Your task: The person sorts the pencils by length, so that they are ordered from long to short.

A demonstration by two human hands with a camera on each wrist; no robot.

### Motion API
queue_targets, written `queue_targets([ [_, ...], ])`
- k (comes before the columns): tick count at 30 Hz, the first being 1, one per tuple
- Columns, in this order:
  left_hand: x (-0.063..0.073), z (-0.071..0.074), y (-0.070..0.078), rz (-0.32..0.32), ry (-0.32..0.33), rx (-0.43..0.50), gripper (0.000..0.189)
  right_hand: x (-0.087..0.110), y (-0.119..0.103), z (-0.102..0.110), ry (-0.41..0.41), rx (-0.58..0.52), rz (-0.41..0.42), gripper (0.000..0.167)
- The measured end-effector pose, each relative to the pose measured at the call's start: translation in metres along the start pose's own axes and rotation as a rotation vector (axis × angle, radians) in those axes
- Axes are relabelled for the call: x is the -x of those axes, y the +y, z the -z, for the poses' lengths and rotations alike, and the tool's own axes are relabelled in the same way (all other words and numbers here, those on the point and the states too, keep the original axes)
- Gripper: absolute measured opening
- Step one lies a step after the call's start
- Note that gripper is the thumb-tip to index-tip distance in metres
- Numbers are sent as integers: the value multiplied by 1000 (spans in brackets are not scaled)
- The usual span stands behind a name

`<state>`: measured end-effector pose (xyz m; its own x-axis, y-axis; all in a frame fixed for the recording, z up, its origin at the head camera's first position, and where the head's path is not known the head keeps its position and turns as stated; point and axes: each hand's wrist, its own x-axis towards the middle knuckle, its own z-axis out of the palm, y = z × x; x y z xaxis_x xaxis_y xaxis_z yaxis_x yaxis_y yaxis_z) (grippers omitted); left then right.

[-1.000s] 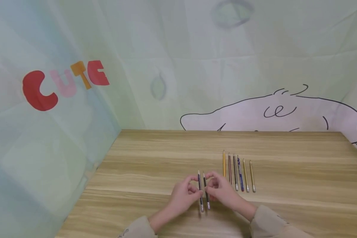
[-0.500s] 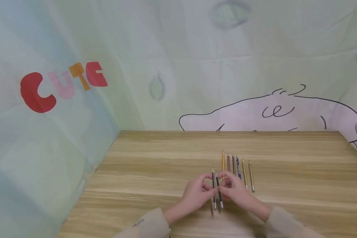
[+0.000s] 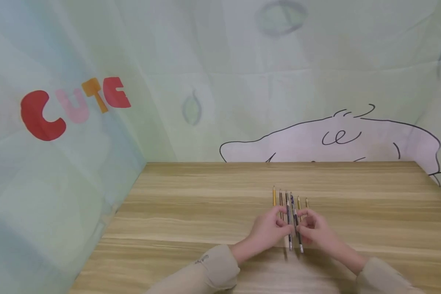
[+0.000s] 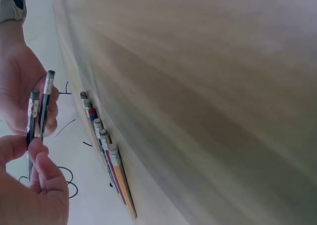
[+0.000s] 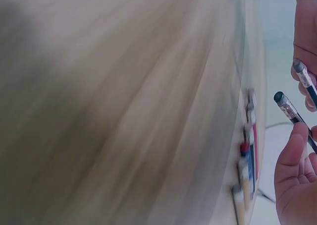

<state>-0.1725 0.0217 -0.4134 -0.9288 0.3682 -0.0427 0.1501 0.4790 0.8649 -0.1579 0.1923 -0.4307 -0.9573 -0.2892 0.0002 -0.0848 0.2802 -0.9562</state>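
Note:
My left hand [image 3: 267, 229] pinches a dark pencil [image 3: 289, 241] between thumb and fingers, its point aimed away and its eraser end toward me. Close beside it, my right hand [image 3: 320, 232] pinches a second dark pencil [image 3: 300, 244] the same way. A narrow gap separates the two pencils, which are held above the table. In the left wrist view, silvery bands and grey erasers top the left hand's pencil [image 4: 33, 105] and the right hand's pencil [image 4: 47, 93]. Both held pencils overlap the row of pencils behind them in the head view.
Several pencils lie side by side on the wooden table [image 3: 191, 196]: a yellow pencil [image 3: 274, 197] at the left, dark ones, a blue patterned pencil [image 3: 292, 199], and gold pencils [image 3: 299, 201] at the right. Their lower parts are hidden by the hands. A printed cloth backdrop [image 3: 224, 94] stands behind.
Both hands have moved right together, each still pinching its pencil, from left of the row to in front of it. The pencils in the row have stayed in place.

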Motion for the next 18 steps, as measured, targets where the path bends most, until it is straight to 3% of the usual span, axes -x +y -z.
queue_targets([
  [12, -37, -15, 8, 89, -1, 30, 37, 11, 3, 34, 139, 100, -21, 35],
  [18, -52, -22, 18, 106, -10, -19, 33, 10, 5, 49, 216, 153, -6, 35],
])
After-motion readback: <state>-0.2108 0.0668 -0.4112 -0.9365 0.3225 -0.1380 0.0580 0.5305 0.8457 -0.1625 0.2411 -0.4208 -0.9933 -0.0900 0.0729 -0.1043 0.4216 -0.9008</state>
